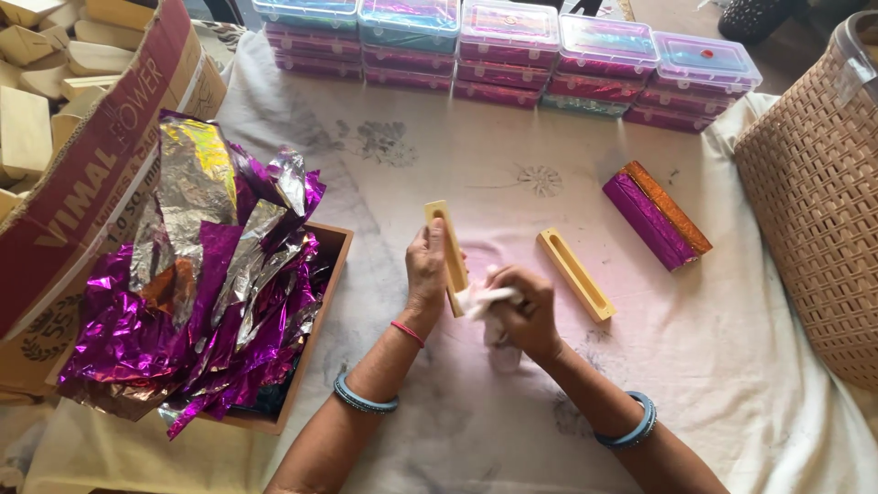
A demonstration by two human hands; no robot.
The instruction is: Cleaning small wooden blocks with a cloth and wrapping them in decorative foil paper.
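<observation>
Head view of two bare hands at a cloth-covered table point(476, 137). The left hand point(426, 270) is closed around a slotted wooden block point(447, 252), held on end just above the cloth at the table's centre; the right hand point(523, 311) pinches a crumpled white cloth point(485, 297) against the block's lower end. A second slotted block point(574, 273) lies flat just to the right, apart from both hands, and two foil-wrapped bars point(656, 215) (one purple, one orange) lie touching further right. Risk, as a judgement: the block is gripped only at mid-length, so a firm rub at its end could twist it loose onto the table. Containers: a wooden tray point(329, 274) heaped with purple and silver foil sheets point(210, 274); a cardboard box point(101, 165) holding bare wooden pieces; stacked clear lidded boxes point(512, 50) with foil-coloured contents; a woven basket point(814, 183), contents hidden.
</observation>
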